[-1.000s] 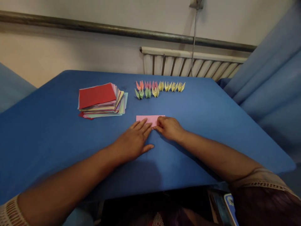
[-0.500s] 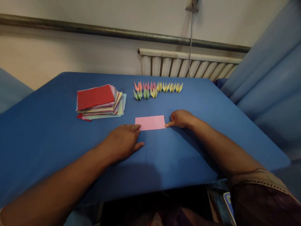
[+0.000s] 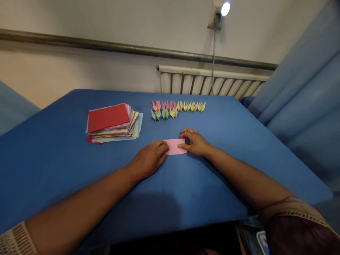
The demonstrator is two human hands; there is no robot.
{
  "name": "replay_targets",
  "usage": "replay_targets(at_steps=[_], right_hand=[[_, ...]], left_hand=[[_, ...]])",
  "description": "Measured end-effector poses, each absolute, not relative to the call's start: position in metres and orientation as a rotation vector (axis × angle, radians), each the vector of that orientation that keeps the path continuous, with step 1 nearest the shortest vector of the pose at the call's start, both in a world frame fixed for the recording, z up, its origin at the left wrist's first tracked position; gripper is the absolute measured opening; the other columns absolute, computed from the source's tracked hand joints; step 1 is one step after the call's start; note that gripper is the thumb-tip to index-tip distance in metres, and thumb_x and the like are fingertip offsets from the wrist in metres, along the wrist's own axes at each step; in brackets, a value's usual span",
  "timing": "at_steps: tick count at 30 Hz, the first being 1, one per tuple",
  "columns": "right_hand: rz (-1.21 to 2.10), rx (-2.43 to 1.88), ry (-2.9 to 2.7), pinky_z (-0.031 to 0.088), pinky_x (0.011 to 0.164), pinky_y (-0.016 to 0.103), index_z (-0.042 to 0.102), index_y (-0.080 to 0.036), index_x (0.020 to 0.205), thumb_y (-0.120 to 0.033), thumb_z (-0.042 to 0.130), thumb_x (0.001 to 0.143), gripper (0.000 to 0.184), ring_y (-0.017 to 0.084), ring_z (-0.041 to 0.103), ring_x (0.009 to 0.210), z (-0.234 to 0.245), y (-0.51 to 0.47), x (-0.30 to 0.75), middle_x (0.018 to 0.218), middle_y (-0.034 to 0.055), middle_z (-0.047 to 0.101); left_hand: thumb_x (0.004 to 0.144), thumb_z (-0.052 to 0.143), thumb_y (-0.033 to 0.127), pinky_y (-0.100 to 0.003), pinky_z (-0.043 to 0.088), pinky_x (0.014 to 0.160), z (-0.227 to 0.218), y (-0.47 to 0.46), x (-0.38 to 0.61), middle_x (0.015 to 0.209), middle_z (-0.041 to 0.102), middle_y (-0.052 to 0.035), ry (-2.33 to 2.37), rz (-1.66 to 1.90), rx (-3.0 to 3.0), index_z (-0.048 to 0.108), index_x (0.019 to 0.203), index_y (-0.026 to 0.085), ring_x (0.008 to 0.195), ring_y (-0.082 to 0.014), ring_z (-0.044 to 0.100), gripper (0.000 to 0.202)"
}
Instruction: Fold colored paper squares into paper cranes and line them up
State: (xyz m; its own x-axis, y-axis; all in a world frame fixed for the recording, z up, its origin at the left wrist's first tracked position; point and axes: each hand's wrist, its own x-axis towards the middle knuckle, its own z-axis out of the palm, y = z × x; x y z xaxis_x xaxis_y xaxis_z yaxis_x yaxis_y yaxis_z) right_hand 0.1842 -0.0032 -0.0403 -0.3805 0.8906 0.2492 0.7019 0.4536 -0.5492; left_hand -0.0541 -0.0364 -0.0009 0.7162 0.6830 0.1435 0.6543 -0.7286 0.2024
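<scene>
A pink paper rectangle lies flat on the blue table, its left end covered by my left hand. The fingers of that hand are curled close together on the paper, with the thumb near its front edge. At the paper's right end, my right hand rests its thumb on the pink surface. Its other fingers are spread away from the thumb, bent over the table beyond the far edge. Behind the paper stand several small folded paper figures in two rows, coloured orange, pink, green and yellow.
To the left sits a thick stack of coloured paper, a red sheet on top. Beyond the far edge of the blue table are a radiator, a wall pipe and a hanging cord. Blue curtains hang at the right.
My left hand has slid right and now covers the paper's left end. My right hand has moved left, its thumb onto the paper and its fingers more spread. The view has tilted up slightly.
</scene>
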Motion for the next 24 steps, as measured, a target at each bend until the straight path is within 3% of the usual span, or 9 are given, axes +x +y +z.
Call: replay_targets(at_steps=[5, 13, 15, 19, 24], right_hand=[[0.557, -1.253, -2.073, 0.042, 0.092, 0.037, 0.059, -0.019, 0.087, -0.022, 0.073, 0.073, 0.020, 0.018, 0.056, 0.103, -0.041, -0.004, 0.182, 0.108, 0.0062, 0.060], [0.603, -1.182, -2.077, 0.042, 0.093, 0.037, 0.057, -0.019, 0.084, -0.020, 0.069, 0.075, 0.015, 0.018, 0.057, 0.105, -0.036, -0.013, 0.176, 0.111, 0.0068, 0.060], [0.623, -1.195, -2.041, 0.044, 0.090, 0.036, 0.058, -0.019, 0.089, -0.022, 0.069, 0.076, 0.017, 0.017, 0.058, 0.100, -0.036, -0.015, 0.175, 0.107, 0.0061, 0.062], [0.592, -1.276, -2.028, 0.044, 0.091, 0.037, 0.055, -0.018, 0.113, -0.027, 0.071, 0.075, 0.041, 0.019, 0.059, 0.101, -0.037, -0.016, 0.173, 0.110, 0.0079, 0.064], [0.598, -1.254, -2.012, 0.045, 0.088, 0.034, 0.056, -0.019, 0.114, -0.021, 0.067, 0.077, 0.039, 0.016, 0.062, 0.094, -0.037, -0.018, 0.173, 0.101, 0.0039, 0.067]], left_hand=[[0.090, 0.045, 0.024, -0.036, 0.047, 0.090, -0.006, -0.035, -0.056, 0.116, 0.059, -0.0086, 1.131, 0.384, 2.648, 0.049, 0.127, 0.019, 0.103, -0.0209, 0.058, 0.037], [0.088, 0.047, 0.027, -0.035, 0.049, 0.085, -0.007, -0.032, -0.058, 0.109, 0.064, -0.0073, 1.175, 0.403, 2.538, 0.048, 0.129, 0.019, 0.094, -0.0200, 0.062, 0.042], [0.088, 0.048, 0.028, -0.034, 0.050, 0.084, -0.006, -0.031, -0.058, 0.109, 0.064, -0.0076, 1.185, 0.405, 2.519, 0.048, 0.129, 0.018, 0.094, -0.0199, 0.062, 0.042], [0.087, 0.048, 0.029, -0.033, 0.050, 0.082, -0.004, -0.031, -0.058, 0.107, 0.066, -0.0081, 1.210, 0.380, 2.485, 0.050, 0.129, 0.016, 0.090, -0.0197, 0.063, 0.044], [0.086, 0.049, 0.029, -0.032, 0.049, 0.079, -0.004, -0.030, -0.057, 0.103, 0.068, -0.0073, 1.238, 0.381, 2.441, 0.049, 0.132, 0.017, 0.087, -0.0194, 0.064, 0.047]])
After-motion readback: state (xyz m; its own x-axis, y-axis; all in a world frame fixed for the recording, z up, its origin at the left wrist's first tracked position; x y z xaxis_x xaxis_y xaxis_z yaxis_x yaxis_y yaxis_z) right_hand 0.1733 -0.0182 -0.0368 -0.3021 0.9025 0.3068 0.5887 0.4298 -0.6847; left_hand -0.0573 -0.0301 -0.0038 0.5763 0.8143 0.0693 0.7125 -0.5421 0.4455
